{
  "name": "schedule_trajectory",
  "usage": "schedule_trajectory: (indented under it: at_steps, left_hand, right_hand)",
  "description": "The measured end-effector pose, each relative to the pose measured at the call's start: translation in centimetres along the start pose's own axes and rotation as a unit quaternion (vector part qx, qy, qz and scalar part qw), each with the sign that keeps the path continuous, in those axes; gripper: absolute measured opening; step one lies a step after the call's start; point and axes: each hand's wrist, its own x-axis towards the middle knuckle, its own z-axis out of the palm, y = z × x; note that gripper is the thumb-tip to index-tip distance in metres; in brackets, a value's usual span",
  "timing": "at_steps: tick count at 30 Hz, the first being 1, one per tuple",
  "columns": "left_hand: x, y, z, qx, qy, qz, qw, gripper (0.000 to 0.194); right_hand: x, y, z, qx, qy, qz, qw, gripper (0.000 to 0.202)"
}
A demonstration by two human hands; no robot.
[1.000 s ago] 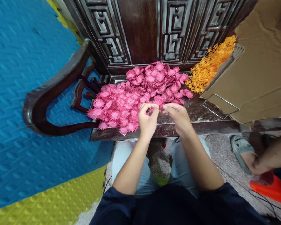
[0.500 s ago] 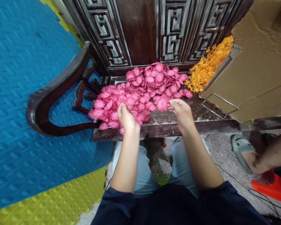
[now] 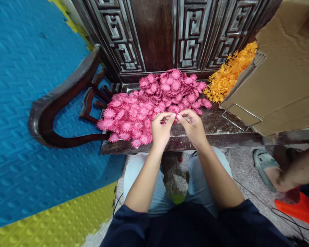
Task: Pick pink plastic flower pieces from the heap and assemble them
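A heap of pink artificial flower heads (image 3: 136,113) covers the left part of a dark wooden bench (image 3: 216,120). My left hand (image 3: 161,129) and my right hand (image 3: 193,127) meet just over the near right side of the heap, thumbs and forefingers pinched together. A dark pink bit of a flower (image 3: 176,120) shows between the fingertips, mostly hidden by them. My right hand is closed on it. What my left fingertips grip, if anything, is too small to make out.
Orange artificial flower pieces (image 3: 222,79) lie behind a cardboard box (image 3: 283,79) with a wire handle (image 3: 240,118). A curved wooden armrest (image 3: 46,127) stands at the left, beside blue matting (image 3: 18,144). Another person's foot in a sandal (image 3: 266,169) is at the right.
My left hand has moved right, off the heap, to meet my right hand. The pink flower that showed face-up at my right fingertips is now mostly hidden. My right hand shifted slightly left.
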Motion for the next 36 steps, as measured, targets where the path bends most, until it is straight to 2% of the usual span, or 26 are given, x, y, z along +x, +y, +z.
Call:
schedule_trajectory:
  at_steps: [6,13,27,36]
  left_hand:
    - [0.00,-0.40,0.03,-0.037,-0.013,-0.013,0.999,0.013]
    - [-0.12,-0.30,0.23,-0.080,-0.024,-0.051,0.995,0.017]
    - [-0.26,0.03,0.34,-0.056,-0.032,-0.041,0.997,0.017]
    - [-0.38,0.33,0.55,-0.062,-0.013,-0.058,0.996,0.014]
  right_hand:
    - [-0.10,-0.54,-0.16,-0.065,0.024,-0.041,0.997,0.004]
    - [-0.03,-0.79,-0.67,-0.104,0.003,-0.061,0.993,0.004]
    - [-0.03,-0.78,-0.63,-0.058,0.006,-0.041,0.997,0.003]
    - [-0.05,-0.80,-0.42,-0.016,0.009,-0.010,1.000,0.007]
